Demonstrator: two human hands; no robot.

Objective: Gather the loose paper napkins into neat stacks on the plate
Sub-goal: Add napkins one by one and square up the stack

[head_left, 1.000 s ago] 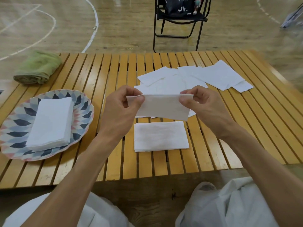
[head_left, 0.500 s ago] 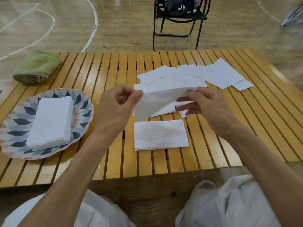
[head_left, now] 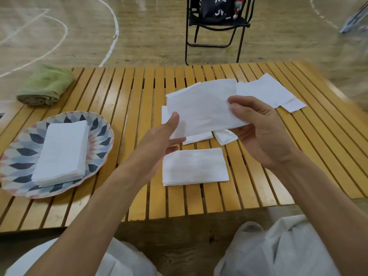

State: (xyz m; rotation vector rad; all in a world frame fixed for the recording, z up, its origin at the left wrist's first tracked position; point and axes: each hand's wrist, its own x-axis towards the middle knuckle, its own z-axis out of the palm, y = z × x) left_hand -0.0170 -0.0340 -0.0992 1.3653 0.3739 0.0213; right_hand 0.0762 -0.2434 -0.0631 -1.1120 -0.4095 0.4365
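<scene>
A white paper napkin (head_left: 201, 107) is held flat above the slatted table between both hands. My left hand (head_left: 161, 142) pinches its near left corner with the thumb on top. My right hand (head_left: 260, 128) grips its right edge, thumb on top. Right below lies a small folded stack of napkins (head_left: 194, 167) on the table. Loose napkins (head_left: 264, 90) are scattered behind and to the right. At the left, a patterned plate (head_left: 18, 156) carries a neat napkin stack (head_left: 62, 150).
A rolled green towel (head_left: 45, 85) lies at the table's far left corner. A black folding chair (head_left: 217, 26) stands on the gym floor beyond the table. The table's front edge (head_left: 179, 218) runs just above my lap.
The napkin, first held upright and folded narrow between both hands, has been tilted and spread flat, facing up. Both hands shifted slightly lower and turned palms inward.
</scene>
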